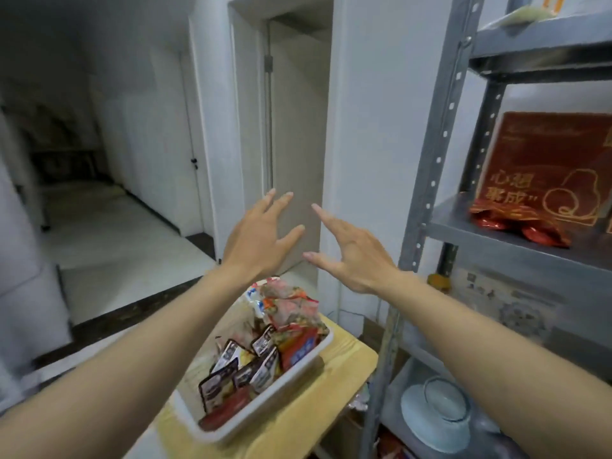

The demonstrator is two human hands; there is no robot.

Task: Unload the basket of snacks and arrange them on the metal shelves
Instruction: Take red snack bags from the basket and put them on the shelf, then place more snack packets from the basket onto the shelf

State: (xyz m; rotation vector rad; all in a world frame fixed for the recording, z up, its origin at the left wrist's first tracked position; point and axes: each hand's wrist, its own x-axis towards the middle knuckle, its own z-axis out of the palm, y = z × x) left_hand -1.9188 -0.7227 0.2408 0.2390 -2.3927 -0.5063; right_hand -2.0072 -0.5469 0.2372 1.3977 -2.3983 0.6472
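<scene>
Currently both hands, left hand [256,238] and right hand [351,251], hover spread wide and empty above the white basket [299,369] of snack packets [284,318] on the yellow table [344,376], left of the metal shelves [516,250].

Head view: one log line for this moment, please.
left hand open, empty | right hand open, empty | basket full of snacks, on yellow table

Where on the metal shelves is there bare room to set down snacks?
The middle shelf is bare between the front post and the red packets, and along its front edge. Further back the red box fills it. The lower shelf is mostly taken up by plates.
</scene>
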